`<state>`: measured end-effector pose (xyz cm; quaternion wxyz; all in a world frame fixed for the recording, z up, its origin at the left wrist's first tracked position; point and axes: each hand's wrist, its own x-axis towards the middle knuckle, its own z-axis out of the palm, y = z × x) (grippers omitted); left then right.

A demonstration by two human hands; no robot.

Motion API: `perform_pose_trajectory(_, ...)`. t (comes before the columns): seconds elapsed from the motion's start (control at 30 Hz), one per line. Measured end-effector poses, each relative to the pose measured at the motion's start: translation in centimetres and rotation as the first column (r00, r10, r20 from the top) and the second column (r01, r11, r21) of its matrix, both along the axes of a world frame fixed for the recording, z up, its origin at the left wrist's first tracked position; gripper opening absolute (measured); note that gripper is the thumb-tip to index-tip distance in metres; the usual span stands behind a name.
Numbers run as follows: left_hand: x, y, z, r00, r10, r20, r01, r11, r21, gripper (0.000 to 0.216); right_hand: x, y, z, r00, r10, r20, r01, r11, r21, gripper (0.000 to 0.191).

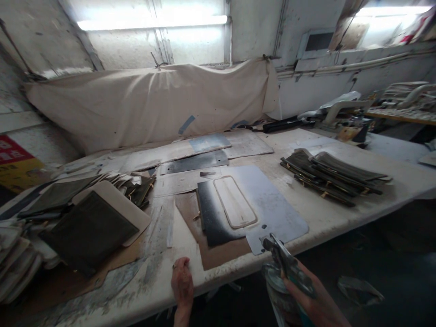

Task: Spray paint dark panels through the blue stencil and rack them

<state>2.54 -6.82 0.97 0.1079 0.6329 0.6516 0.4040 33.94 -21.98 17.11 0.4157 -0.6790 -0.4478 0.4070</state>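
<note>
My right hand is closed round the grip of a metal spray gun, its nozzle pointing up toward the table's near edge. Just beyond the nozzle lies a grey metal stencil sheet with a rounded rectangular cut-out, laid over a dark leather piece on brown cardboard. My left hand rests on the table's front edge, fingers curled down on the surface, holding nothing.
A stack of dark leather panels lies at the right. More dark panels and a cream board are piled at the left. A cloth hangs along the back wall. Sewing machines stand at the far right.
</note>
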Motion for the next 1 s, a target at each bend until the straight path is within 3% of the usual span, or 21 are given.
perform_pose_trajectory(0.4,2.8,1.7,-0.6,0.999,-0.008,-0.051,0.007,1.000,-0.007,0.022,5.7,2.5,0.5,0.993,-0.118,0.013,0.118,0.993,0.005,0.032)
perform_pose_trajectory(0.6,3.8,2.7,-1.1,0.995,-0.001,-0.104,0.000,1.000,-0.005,0.024,8.4,4.5,0.6,0.999,-0.040,0.023,0.039,0.999,0.031,0.020)
perform_pose_trajectory(0.8,3.6,3.8,-1.7,0.990,0.016,-0.140,-0.009,0.999,0.048,0.024,9.2,6.9,0.8,0.997,-0.076,0.011,0.075,0.993,0.095,0.015)
perform_pose_trajectory(1.0,2.2,5.1,-2.5,0.989,-0.023,-0.147,0.036,0.996,0.085,0.023,8.8,9.2,2.7,0.994,-0.102,0.035,0.099,0.992,0.084,0.011)
